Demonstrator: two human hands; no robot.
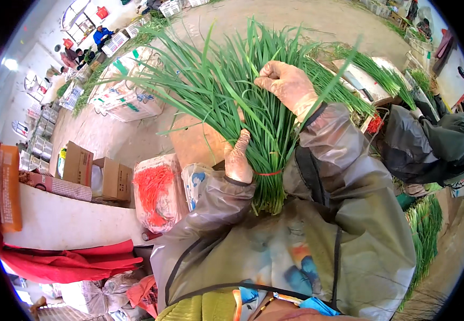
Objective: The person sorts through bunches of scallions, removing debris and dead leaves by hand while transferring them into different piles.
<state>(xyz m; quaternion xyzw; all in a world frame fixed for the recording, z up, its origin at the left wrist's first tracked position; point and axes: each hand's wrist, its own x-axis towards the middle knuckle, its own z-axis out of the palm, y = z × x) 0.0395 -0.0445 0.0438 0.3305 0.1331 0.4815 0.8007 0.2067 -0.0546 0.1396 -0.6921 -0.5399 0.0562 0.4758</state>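
Note:
A large bunch of green chives [274, 125] stands before my chest, its cut stems down and its leaves fanning out to the left and away. Round the stems near the bottom runs a red tie [268, 173]. My left hand [238, 159] is closed about the bunch's left side, thumb up, its other fingers hidden behind the leaves. Over the upper right of the leaves, my right hand [288, 88] pinches thumb and forefinger together, apparently on a pale chive leaf. Both hands seem to wear thin, wrinkled gloves, under translucent sleeves.
Red ties [154, 190] lie on a pale block at my left, beside open cardboard boxes [111, 179]. More chives [371, 72] and a knife [367, 94] lie on boards at right. A co-worker's dark sleeve [446, 139] is close by. White wrapped crates [127, 99] stand beyond.

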